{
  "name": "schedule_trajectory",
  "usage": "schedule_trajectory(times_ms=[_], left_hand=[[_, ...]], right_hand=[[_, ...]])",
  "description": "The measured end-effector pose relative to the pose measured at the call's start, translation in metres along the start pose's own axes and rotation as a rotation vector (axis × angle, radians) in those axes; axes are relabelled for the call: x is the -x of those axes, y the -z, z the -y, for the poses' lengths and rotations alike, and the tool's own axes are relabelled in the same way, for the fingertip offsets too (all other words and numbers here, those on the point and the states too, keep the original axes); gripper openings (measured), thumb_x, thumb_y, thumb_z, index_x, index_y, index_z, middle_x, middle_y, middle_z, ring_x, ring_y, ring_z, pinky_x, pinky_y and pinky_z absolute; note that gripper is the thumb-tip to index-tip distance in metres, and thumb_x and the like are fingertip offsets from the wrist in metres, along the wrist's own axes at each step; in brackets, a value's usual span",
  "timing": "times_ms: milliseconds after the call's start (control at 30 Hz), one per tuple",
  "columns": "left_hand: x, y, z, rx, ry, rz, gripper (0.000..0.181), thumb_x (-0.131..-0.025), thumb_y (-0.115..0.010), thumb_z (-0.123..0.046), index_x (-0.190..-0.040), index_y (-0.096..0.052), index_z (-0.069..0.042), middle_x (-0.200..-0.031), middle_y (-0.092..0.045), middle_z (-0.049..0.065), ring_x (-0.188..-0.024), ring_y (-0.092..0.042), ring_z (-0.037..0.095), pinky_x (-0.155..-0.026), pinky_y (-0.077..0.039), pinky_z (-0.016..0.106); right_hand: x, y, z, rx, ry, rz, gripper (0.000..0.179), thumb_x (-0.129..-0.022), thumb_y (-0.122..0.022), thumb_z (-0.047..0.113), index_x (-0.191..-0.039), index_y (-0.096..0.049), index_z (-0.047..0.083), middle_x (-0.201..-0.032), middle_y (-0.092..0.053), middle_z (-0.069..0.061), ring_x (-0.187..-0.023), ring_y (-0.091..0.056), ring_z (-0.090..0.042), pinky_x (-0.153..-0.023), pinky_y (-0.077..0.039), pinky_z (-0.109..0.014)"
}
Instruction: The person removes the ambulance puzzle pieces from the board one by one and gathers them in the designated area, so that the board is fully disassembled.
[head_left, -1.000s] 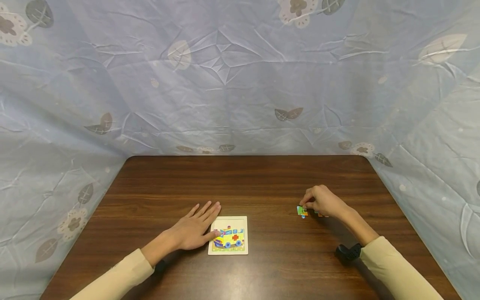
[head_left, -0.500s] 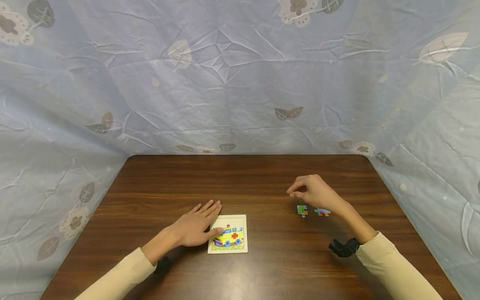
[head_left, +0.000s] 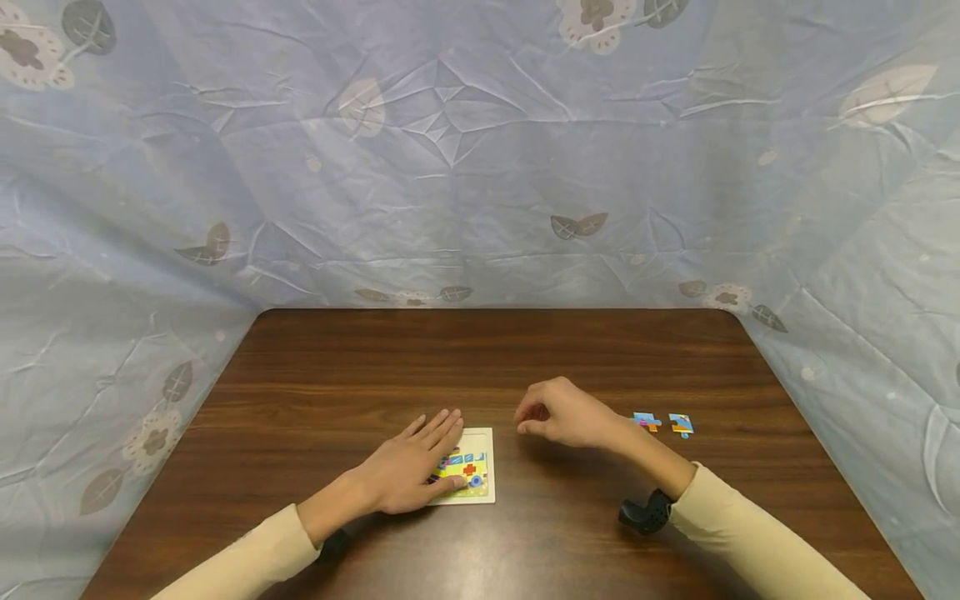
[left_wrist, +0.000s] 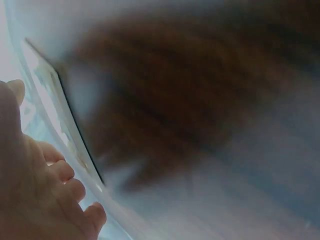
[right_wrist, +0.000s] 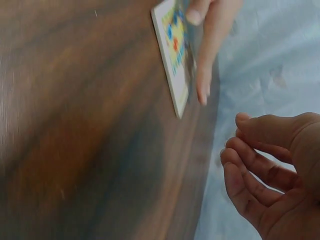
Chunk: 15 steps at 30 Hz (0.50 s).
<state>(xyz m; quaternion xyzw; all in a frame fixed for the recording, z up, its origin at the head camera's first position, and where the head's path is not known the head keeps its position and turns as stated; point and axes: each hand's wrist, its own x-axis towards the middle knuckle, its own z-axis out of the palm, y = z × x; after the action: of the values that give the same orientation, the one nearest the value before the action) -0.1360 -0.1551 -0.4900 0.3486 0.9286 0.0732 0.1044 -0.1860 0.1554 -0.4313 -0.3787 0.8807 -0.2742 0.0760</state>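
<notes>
My left hand (head_left: pixel 408 471) lies with straight fingers over the left part of a square jigsaw puzzle board (head_left: pixel 483 437), its thumb across the picture. The board has a pale frame and a yellow ambulance picture (head_left: pixel 470 470) with a red cross; its left side is hidden under the hand. To the right of the board, my right hand (head_left: pixel 566 412) hovers over the table with loosely curled fingers, thumb close to the forefinger. Nothing shows between these fingertips in the right wrist view, where the board (right_wrist: pixel 167 55) stands beyond the right hand (right_wrist: pixel 270 165).
Two puzzle pieces (head_left: pixel 681 424), blue and orange, lie on the brown wooden table (head_left: pixel 360 350) to the right, one partly behind my right forearm. A black wrist device (head_left: pixel 645 512) hangs under that wrist. Patterned grey-blue cloth (head_left: pixel 465 167) surrounds the table.
My right hand has moved left from the puzzle pieces toward the board, and its forearm now covers where a green piece lay. My left hand has slid right, covering more of the picture.
</notes>
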Motion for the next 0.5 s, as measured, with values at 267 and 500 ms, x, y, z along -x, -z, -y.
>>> schedule_trajectory(times_ms=[267,500], left_hand=[[-0.004,-0.004,-0.007,-0.019,0.033,0.050,0.090,-0.106,-0.030,-0.072,-0.170,-0.012,-0.010,-0.179,-0.007,0.008,-0.167,-0.009,0.024,-0.136,-0.017,0.051],[-0.006,-0.003,-0.014,-0.038,0.024,0.060,0.089,-0.107,-0.032,-0.070,-0.170,-0.012,-0.010,-0.179,-0.006,0.008,-0.167,-0.008,0.024,-0.137,-0.015,0.052]], right_hand=[[-0.020,-0.036,0.018,-0.003,0.009,0.085,0.013,-0.094,-0.079,0.017,-0.103,-0.081,0.008,-0.093,-0.074,0.002,-0.079,-0.060,-0.001,-0.071,-0.053,-0.016],[-0.028,-0.061,0.027,0.023,0.015,0.114,0.022,-0.092,-0.083,0.020,-0.109,-0.081,0.006,-0.099,-0.075,-0.002,-0.084,-0.065,-0.008,-0.074,-0.054,-0.016]])
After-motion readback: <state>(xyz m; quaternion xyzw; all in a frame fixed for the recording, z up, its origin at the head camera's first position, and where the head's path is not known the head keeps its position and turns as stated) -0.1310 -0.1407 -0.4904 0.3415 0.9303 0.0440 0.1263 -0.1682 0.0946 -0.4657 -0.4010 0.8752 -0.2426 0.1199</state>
